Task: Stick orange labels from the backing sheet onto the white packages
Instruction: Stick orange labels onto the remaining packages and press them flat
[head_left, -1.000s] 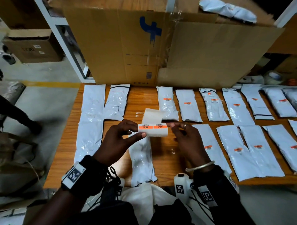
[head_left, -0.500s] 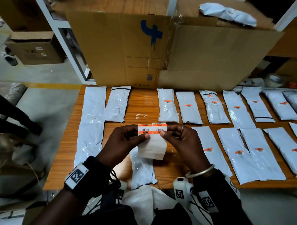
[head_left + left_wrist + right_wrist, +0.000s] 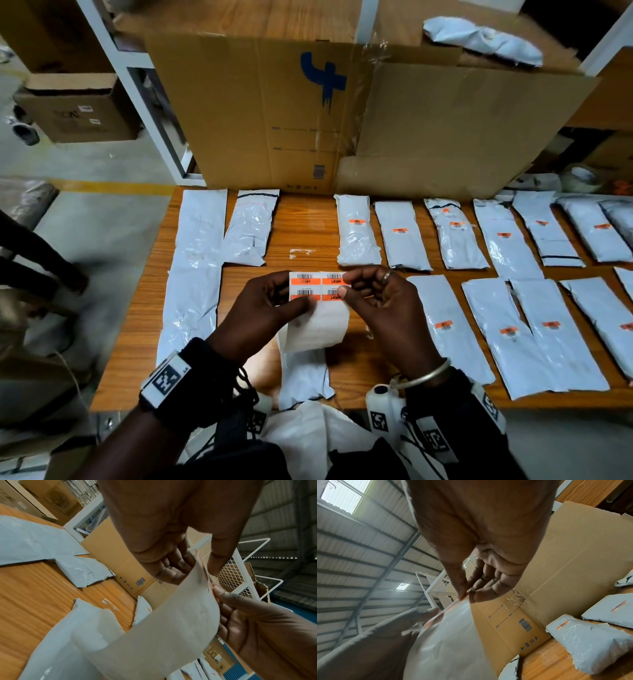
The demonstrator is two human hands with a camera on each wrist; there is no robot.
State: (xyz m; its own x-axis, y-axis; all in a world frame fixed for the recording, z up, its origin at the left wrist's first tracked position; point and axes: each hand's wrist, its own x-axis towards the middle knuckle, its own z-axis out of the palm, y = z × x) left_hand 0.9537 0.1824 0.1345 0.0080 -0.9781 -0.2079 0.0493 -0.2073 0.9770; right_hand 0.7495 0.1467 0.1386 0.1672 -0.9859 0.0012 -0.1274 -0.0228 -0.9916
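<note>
I hold a white backing sheet (image 3: 318,325) above the table's front middle; two rows of orange labels (image 3: 305,281) show at its top. My left hand (image 3: 295,297) pinches its left edge, thumb on the lower left label. My right hand (image 3: 344,286) pinches the right edge by the right-hand labels. The left wrist view shows the sheet (image 3: 171,622) curling between thumb and fingers (image 3: 171,568). In the right wrist view the thumb and fingers (image 3: 483,588) close on the sheet's (image 3: 447,635) top edge. Unlabelled white packages (image 3: 202,246) lie left, one (image 3: 303,377) lies under the sheet, and labelled ones (image 3: 356,229) lie right.
The wooden table (image 3: 308,222) is backed by a large opened cardboard box (image 3: 274,113) standing upright. More labelled packages (image 3: 534,329) fill the right side up to the front edge. A white wrist device (image 3: 380,401) sits at the near edge. A person's legs (image 3: 37,260) stand at the left.
The sheet's loose tail, which stood up behind the labels, now hangs down toward me, and a second row of labels has come into sight. Both hands shifted their pinch on it.
</note>
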